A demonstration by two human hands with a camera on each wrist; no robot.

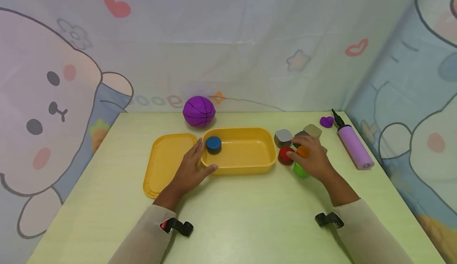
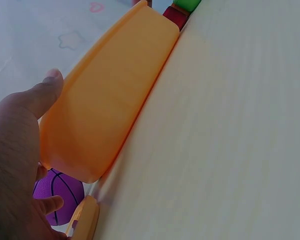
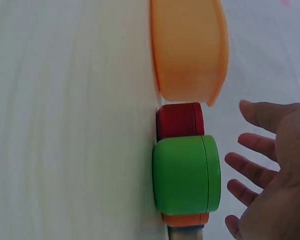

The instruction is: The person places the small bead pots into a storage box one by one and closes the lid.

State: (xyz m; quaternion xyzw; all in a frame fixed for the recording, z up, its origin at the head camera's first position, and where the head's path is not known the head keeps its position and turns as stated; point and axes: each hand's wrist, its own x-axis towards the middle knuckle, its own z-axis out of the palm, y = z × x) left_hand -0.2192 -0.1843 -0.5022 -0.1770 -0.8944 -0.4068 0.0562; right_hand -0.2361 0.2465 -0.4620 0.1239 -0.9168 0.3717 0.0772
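Observation:
A yellow plastic box (image 1: 246, 170) stands on the table with a small round blue pot (image 1: 214, 145) inside its left end. My left hand (image 1: 191, 170) rests at that end, thumb by the near rim and fingers along the left side, fairly straight. Above a cluster of small lidded pots hovers my right hand (image 1: 312, 159), fingers spread and slightly bent, holding nothing. Under and around it are a red pot (image 1: 286, 155), a green pot (image 3: 182, 175), an orange pot (image 1: 303, 151), a grey one (image 1: 283, 138), a partly hidden dark one (image 1: 302, 133) and a tan one (image 1: 312, 131).
A flat yellow lid (image 1: 162, 165) lies left of the box. Behind stands a purple ball (image 1: 199, 111). At the right are a pink hand pump (image 1: 355, 147) with a black nozzle and a small purple object (image 1: 326, 122). A printed cloth (image 1: 214, 38) hangs behind the table.

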